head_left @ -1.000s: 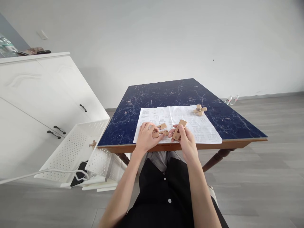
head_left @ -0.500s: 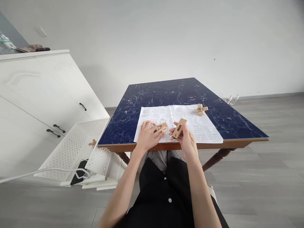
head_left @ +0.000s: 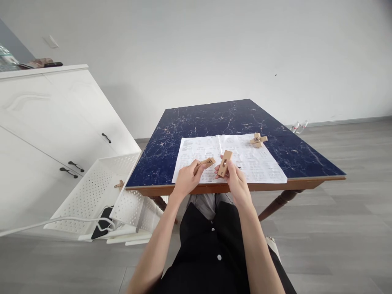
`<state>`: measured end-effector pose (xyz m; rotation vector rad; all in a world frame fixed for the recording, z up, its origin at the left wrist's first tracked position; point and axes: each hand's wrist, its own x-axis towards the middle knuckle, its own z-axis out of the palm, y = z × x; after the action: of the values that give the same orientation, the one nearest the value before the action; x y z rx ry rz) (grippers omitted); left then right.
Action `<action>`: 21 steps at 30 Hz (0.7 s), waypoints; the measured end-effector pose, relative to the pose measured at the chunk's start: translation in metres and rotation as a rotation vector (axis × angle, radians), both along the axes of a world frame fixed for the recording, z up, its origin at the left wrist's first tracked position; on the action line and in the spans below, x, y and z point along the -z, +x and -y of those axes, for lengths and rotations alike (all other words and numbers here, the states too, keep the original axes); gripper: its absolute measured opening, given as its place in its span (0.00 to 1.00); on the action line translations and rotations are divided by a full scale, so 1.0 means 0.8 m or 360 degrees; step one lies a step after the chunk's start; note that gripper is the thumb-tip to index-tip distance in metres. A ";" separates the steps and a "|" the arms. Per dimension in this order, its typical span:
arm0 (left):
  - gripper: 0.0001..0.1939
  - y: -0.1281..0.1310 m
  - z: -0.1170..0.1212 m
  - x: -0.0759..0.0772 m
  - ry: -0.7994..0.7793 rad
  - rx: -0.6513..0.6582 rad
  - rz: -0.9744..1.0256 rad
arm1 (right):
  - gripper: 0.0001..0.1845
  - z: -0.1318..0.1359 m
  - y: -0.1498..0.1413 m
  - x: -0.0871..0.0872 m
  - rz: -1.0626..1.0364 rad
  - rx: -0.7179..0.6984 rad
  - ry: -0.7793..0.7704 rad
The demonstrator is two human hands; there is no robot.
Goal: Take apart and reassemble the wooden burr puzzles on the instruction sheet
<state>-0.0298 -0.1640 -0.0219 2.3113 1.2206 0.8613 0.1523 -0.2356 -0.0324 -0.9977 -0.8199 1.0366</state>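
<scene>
My left hand (head_left: 187, 178) is closed on a wooden puzzle piece (head_left: 208, 162) with a dark mark on its end. Held in my right hand (head_left: 235, 179) is a slotted wooden puzzle piece (head_left: 226, 161) with a "2" written near its lower end. The two pieces are close together but apart, above a printed paper sheet (head_left: 196, 149). At the sheet's far right corner lies a cross-shaped wooden puzzle (head_left: 258, 140), also marked in dark ink.
The sheet lies along the front edge of a dark blue marbled table (head_left: 202, 118). To the left are a white perforated basket (head_left: 88, 188) and a white cabinet (head_left: 58, 110). Clear plastic bottles (head_left: 298, 127) stand on the floor beyond the table's right side.
My left hand has turned its piece, so its slot no longer shows. The slotted piece in my right hand has shifted left and stands more upright.
</scene>
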 end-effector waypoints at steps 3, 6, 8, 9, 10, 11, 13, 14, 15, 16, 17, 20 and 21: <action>0.20 0.000 0.001 0.000 -0.0015 0.0019 -0.0019 | 0.31 -0.001 -0.008 0.000 0.0152 -0.0013 0.0012; 0.20 -0.001 0.000 -0.002 -0.0032 0.0053 -0.0035 | 0.31 -0.004 -0.016 0.002 0.0250 -0.0024 0.0053; 0.21 -0.002 0.000 -0.003 -0.0041 0.0070 -0.0035 | 0.32 -0.007 -0.021 0.005 0.0278 -0.0020 0.0088; 0.21 -0.002 0.001 -0.003 -0.0044 0.0076 -0.0034 | 0.33 -0.008 -0.023 0.007 0.0293 -0.0021 0.0105; 0.21 -0.002 0.001 -0.003 -0.0047 0.0083 -0.0032 | 0.34 -0.010 -0.024 0.009 0.0318 -0.0029 0.0119; 0.21 -0.003 0.001 -0.004 -0.0051 0.0090 -0.0029 | 0.34 -0.011 -0.025 0.011 0.0358 -0.0040 0.0128; 0.22 -0.003 0.001 -0.005 -0.0070 0.0110 -0.0023 | 0.34 -0.012 -0.026 0.016 0.0481 -0.0061 0.0138; 0.22 -0.003 0.001 -0.005 -0.0086 0.0122 -0.0020 | 0.34 -0.012 -0.026 0.018 0.0558 -0.0061 0.0140; 0.23 -0.004 0.001 -0.006 -0.0103 0.0136 -0.0016 | 0.33 -0.013 -0.027 0.020 0.0636 -0.0054 0.0144; 0.23 -0.004 0.001 -0.006 -0.0120 0.0149 -0.0011 | 0.33 -0.013 -0.027 0.021 0.0708 -0.0045 0.0150; 0.24 -0.005 0.001 -0.006 -0.0136 0.0158 -0.0004 | 0.32 -0.013 -0.028 0.022 0.0767 -0.0036 0.0160; 0.24 -0.006 0.000 -0.008 -0.0170 0.0169 0.0032 | 0.32 -0.013 -0.032 0.022 0.0846 -0.0027 0.0182; 0.25 -0.006 0.000 -0.008 -0.0180 0.0172 0.0046 | 0.32 -0.012 -0.033 0.022 0.0855 -0.0030 0.0185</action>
<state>-0.0349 -0.1640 -0.0154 2.2442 1.0926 0.7659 0.1257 -0.2259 -0.0499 -1.1876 -1.3138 0.7297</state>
